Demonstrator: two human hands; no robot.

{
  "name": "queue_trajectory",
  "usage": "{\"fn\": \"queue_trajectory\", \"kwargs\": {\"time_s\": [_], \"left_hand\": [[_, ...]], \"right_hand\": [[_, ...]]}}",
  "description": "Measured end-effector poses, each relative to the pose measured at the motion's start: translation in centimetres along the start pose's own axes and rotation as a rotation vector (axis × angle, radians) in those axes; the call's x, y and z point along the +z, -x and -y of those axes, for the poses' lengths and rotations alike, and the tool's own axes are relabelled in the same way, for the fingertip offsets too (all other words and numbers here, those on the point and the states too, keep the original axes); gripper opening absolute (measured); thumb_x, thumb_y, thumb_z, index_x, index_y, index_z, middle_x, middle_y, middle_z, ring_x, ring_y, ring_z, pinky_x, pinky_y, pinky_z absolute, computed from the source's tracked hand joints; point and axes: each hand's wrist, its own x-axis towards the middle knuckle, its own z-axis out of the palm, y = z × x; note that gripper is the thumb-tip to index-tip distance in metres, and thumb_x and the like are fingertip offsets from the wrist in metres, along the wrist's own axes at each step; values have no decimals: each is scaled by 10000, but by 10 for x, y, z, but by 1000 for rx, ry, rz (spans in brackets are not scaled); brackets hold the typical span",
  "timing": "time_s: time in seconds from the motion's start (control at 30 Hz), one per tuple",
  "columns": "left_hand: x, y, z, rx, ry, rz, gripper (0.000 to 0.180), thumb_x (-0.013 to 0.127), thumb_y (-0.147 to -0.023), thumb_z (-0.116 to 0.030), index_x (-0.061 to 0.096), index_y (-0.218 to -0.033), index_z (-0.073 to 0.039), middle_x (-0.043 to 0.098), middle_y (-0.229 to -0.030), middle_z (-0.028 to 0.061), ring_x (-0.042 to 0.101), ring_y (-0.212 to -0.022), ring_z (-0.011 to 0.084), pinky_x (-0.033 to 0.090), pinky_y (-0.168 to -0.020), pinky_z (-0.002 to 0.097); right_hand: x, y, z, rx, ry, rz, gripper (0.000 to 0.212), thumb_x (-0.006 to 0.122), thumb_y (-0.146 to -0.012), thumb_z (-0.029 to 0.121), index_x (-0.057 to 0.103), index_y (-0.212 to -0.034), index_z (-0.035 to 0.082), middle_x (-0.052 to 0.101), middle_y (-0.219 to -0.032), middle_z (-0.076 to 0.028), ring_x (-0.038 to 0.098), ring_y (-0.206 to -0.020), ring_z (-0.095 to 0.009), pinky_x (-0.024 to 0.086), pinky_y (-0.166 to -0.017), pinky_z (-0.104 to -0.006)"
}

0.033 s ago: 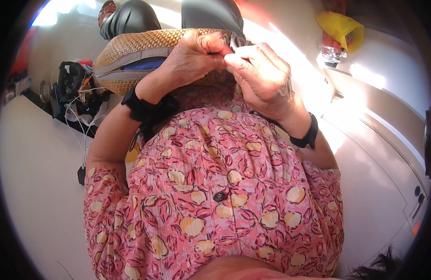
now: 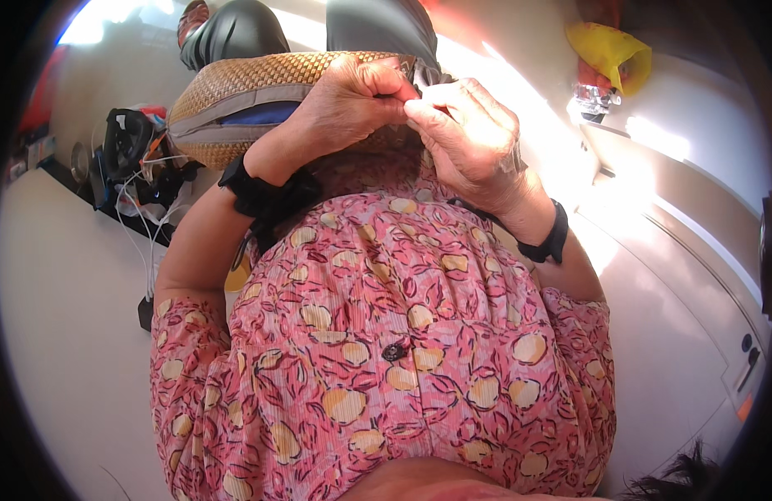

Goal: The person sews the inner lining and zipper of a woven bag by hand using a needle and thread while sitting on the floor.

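Both my hands meet at the far side of my lap, thumbs and fingertips pinched close together. My left hand (image 2: 348, 104) is closed, its fingers pressed against the thumb. My right hand (image 2: 473, 138) faces it, also closed in a pinch. What sits between the fingertips is too small or too hidden to make out. Beneath and beyond the hands lies a tan woven cushion-like case (image 2: 244, 79) with a grey fabric border. A gap in that border shows blue material (image 2: 259, 113). The case's right end, partly behind my hands, has crumpled greyish fabric.
At the left, a black strapped item (image 2: 125, 142) lies among pouches and white cables (image 2: 131, 213). A yellow plastic bag (image 2: 611, 54) and a clear crinkled wrapper (image 2: 593, 100) are at the far right. Dark-trousered legs (image 2: 235, 37) extend beyond the case. A white cabinet-like panel (image 2: 678, 292) stands right.
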Motion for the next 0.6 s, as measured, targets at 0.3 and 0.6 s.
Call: {"fn": "queue_trajectory", "kwargs": {"time_s": [0.3,0.6], "left_hand": [[2,-2,-1,28,-13,6,74,713,-760,-31,645,-781,-11,551,-712,37,543,-683,129,436,-630,259],[1,3,-3,33,-147,26,85,697,-751,18,643,-816,4,582,-726,40,561,-690,146,459,-661,264]], "right_hand": [[-5,-13,7,-142,-2,-4,160,604,-602,41,580,-757,11,529,-773,-90,548,-646,-243,473,-563,-340],[-89,-27,65,401,-660,-191,166,497,-968,163,438,-933,12,580,-767,-146,549,-582,-180,442,-476,-291]]}}
